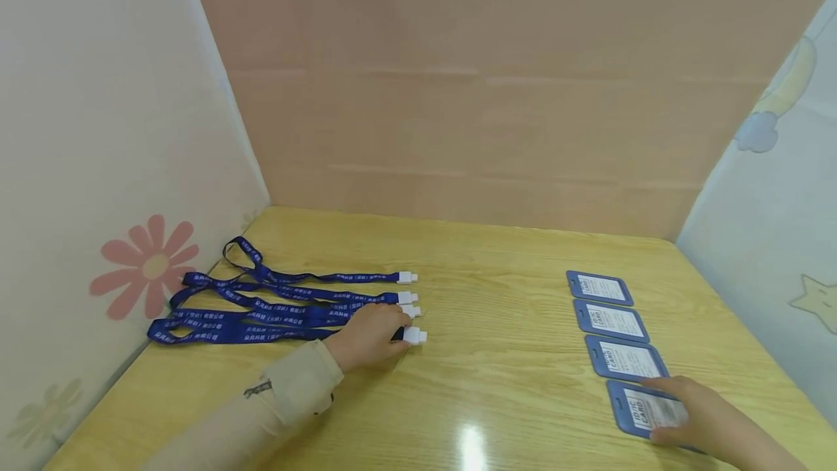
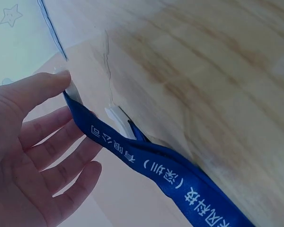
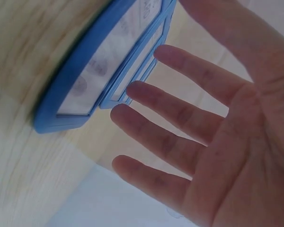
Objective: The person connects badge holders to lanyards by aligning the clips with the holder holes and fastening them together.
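Note:
On the left of the table lie several dark blue lanyards (image 1: 281,310) with white lettering and white plastic clips. My left hand (image 1: 368,336) pinches the nearest lanyard (image 2: 154,165) by its end, at the white clip (image 1: 415,336); in the left wrist view the thumb lies on that clip and the strap trails away. At the right, my right hand (image 1: 709,420) is over the nearest blue badge holder (image 1: 628,420), covering its right end. In the right wrist view its fingers are straight and spread beside the holder (image 3: 61,111); the thumb is only partly seen.
Several blue badge holders, among them the farthest one (image 1: 598,288), form a slanting column on the right of the wooden table (image 1: 497,325). A tan backdrop (image 1: 484,93) stands behind. Patterned panels flank it, the left one (image 1: 131,129) close to the lanyard loops.

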### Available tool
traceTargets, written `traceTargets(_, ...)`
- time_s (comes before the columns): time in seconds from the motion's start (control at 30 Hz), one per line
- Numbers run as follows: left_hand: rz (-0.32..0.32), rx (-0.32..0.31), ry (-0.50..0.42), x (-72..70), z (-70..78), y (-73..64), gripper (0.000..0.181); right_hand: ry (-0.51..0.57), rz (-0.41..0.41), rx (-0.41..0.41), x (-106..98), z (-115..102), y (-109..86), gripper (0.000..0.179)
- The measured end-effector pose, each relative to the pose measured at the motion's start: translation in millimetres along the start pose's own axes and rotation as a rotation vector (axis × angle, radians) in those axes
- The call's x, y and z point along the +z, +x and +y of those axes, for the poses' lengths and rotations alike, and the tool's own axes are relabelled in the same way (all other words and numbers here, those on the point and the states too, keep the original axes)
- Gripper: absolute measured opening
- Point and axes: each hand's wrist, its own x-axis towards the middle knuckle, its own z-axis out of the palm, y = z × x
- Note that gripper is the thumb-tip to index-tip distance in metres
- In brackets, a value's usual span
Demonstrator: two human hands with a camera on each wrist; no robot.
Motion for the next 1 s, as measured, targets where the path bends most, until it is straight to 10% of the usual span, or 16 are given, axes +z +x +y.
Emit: traceTargets(1.0,-0.065,-0.007,0.051,4.4,6.4,4.1,0.023,0.001,0.052,-0.075,9.0,5.3,4.1,0.075)
